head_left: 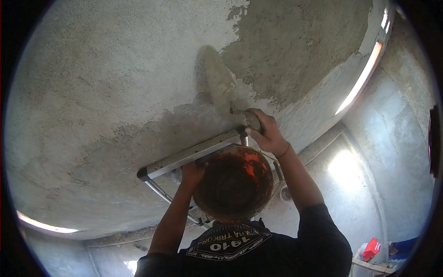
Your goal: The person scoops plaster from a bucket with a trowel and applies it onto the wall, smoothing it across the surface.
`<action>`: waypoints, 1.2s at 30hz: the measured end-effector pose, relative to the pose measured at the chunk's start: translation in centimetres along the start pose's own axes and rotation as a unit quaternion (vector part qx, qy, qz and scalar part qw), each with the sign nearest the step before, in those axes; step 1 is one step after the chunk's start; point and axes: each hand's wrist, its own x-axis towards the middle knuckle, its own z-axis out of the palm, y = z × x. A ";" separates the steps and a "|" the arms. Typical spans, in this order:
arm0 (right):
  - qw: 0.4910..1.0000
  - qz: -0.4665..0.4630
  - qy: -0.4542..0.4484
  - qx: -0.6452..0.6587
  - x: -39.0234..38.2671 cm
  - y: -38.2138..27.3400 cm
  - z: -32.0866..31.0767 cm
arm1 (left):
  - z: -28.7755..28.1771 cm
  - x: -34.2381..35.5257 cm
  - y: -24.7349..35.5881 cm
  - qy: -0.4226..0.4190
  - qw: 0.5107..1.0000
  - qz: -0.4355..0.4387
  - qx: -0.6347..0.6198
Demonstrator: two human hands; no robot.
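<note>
My right hand point(266, 131) is closed around the mortar-caked handle of a pointed trowel point(220, 81). The blade points up and to the left, close against the plastered wall point(115, 69). Below it, a bucket point(230, 184) with a dark inside and orange-red patches sits in front of my chest. My left hand point(192, 174) is at the bucket's left rim, beside the ladder's metal top bar point(194, 154). Its fingers are curled and partly hidden, so what they grip is not clear.
Darker, wet-looking plaster point(300, 46) covers the wall's upper right. The ladder's legs point(159, 190) run down behind the bucket. A bright narrow opening point(360, 78) shows at right. Far below right, a red item point(371, 249) lies by a pale frame.
</note>
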 end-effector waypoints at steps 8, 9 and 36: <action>0.983 -0.032 0.083 -0.159 -0.6 1.0 0.6 | 0.1 -0.1 -0.1 -0.001 1.000 0.005 0.011; 0.977 -0.038 0.080 -0.195 -0.3 1.4 0.5 | 0.1 -0.1 -0.2 0.000 1.000 0.011 0.006; 0.994 0.001 0.054 -0.094 0.0 2.0 0.5 | 0.2 0.0 0.1 -0.012 1.000 -0.019 0.010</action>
